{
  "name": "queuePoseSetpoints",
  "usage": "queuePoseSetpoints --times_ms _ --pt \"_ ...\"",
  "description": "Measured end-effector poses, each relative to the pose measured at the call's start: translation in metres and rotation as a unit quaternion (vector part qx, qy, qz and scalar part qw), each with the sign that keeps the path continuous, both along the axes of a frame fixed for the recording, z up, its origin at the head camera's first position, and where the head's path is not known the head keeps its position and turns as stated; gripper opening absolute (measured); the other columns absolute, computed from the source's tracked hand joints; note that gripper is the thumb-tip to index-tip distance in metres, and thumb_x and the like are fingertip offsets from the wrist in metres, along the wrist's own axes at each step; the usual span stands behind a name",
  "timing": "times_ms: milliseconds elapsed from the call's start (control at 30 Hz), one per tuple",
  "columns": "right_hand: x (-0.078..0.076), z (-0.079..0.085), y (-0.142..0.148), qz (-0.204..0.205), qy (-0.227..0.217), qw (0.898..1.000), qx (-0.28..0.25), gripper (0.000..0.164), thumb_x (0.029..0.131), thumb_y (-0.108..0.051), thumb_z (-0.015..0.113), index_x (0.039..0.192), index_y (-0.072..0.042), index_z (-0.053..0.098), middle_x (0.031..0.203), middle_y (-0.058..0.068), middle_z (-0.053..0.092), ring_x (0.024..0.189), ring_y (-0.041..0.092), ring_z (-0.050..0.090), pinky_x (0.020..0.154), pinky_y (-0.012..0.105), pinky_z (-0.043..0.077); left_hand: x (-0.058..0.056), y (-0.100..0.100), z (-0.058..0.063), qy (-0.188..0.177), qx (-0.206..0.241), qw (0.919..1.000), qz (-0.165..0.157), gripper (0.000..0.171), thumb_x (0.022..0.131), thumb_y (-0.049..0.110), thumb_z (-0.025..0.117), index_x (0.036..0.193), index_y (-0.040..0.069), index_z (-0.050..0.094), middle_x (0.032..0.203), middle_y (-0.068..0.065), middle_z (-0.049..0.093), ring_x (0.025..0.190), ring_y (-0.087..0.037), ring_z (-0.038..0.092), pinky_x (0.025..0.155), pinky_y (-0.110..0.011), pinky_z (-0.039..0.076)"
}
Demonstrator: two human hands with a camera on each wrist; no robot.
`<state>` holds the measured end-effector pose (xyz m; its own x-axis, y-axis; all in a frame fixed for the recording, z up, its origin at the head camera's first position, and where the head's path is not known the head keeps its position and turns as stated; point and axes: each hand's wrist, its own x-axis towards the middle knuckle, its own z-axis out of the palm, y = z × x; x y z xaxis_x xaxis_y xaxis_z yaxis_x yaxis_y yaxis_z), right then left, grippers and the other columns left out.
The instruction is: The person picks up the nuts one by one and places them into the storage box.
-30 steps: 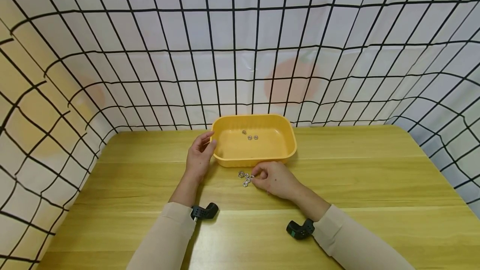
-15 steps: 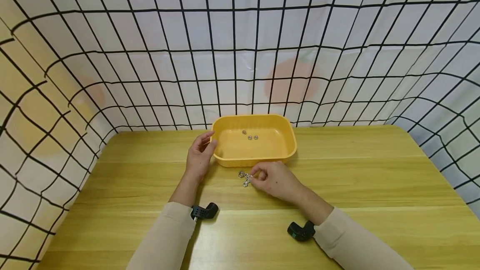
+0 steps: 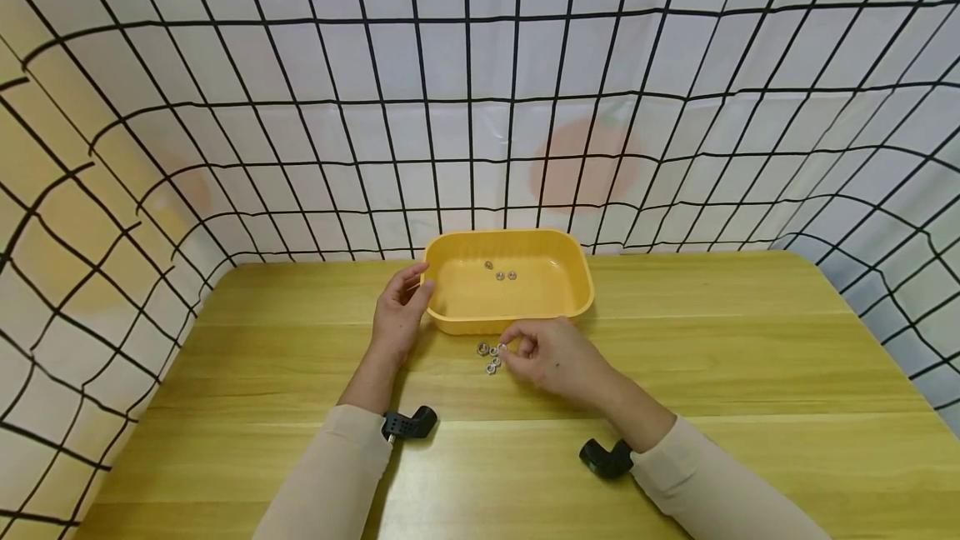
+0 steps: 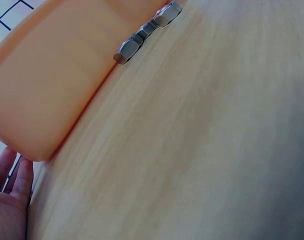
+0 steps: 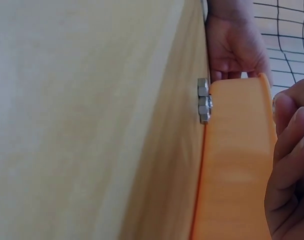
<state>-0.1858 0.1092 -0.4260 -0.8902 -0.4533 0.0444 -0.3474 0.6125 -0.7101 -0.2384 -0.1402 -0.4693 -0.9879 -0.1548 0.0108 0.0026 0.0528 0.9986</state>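
Observation:
A yellow plastic basin (image 3: 510, 326) stands at the back of the table. My left hand (image 3: 397, 319) rests at its left end, fingers fairly straight and touching the outer wall; the left wrist view shows these fingers (image 4: 23, 180) just below the rim. Between thumb and forefinger my right hand (image 3: 558, 359) pinches a small metal nut (image 3: 502, 347), just in front of the basin. In the right wrist view that nut (image 5: 274, 106) shows beside the rim. Several hex nuts (image 3: 482, 348) lie clustered on the table under the right fingertips. Inside the basin are 3 nuts (image 3: 500, 276).
The wooden table (image 3: 300, 373) extends around both arms. Behind it and along both sides runs a black wire grid (image 3: 465, 100) with a pale printed sheet behind. A black wrist camera sits on each wrist, the left one (image 3: 411, 423) close above the tabletop.
My right hand has risen slightly from the cluster toward the basin, with a nut between its fingertips. The left hand and the basin have stayed in place.

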Motion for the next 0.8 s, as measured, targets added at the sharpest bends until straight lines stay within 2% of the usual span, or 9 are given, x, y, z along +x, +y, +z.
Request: queuePoseSetpoints --times_ms 167,233,800 --pt "0.000 0.006 0.000 0.002 0.016 1.000 -0.004 0.006 0.091 -0.017 0.076 0.096 -0.016 0.075 0.067 -0.011 0.061 0.054 0.005 0.049 0.050 0.019 0.040 0.001 0.001 0.001 0.012 0.000 0.9999 0.003 0.038 0.103 0.020 0.062 0.140 0.013 0.060 0.142 -0.014 0.054 0.135 -0.029 0.050 0.113 -0.045 0.042" --pt "0.001 0.008 0.000 0.003 0.021 1.000 -0.005 0.005 0.091 -0.017 0.076 0.096 -0.017 0.075 0.067 -0.011 0.061 0.053 0.004 0.049 0.049 0.019 0.040 -0.002 -0.001 -0.006 0.018 0.000 0.9998 0.005 0.037 0.102 0.022 0.064 0.139 0.015 0.062 0.141 -0.011 0.056 0.134 -0.027 0.052 0.112 -0.043 0.044" --pt "0.004 0.016 0.004 0.016 0.047 0.998 -0.031 0.006 0.090 -0.015 0.076 0.096 -0.015 0.075 0.069 -0.010 0.062 0.054 0.004 0.049 0.048 0.019 0.041 -0.002 -0.001 -0.006 0.016 0.005 0.9998 0.004 0.037 0.102 0.022 0.064 0.138 0.016 0.062 0.142 -0.012 0.055 0.135 -0.028 0.052 0.113 -0.044 0.044"
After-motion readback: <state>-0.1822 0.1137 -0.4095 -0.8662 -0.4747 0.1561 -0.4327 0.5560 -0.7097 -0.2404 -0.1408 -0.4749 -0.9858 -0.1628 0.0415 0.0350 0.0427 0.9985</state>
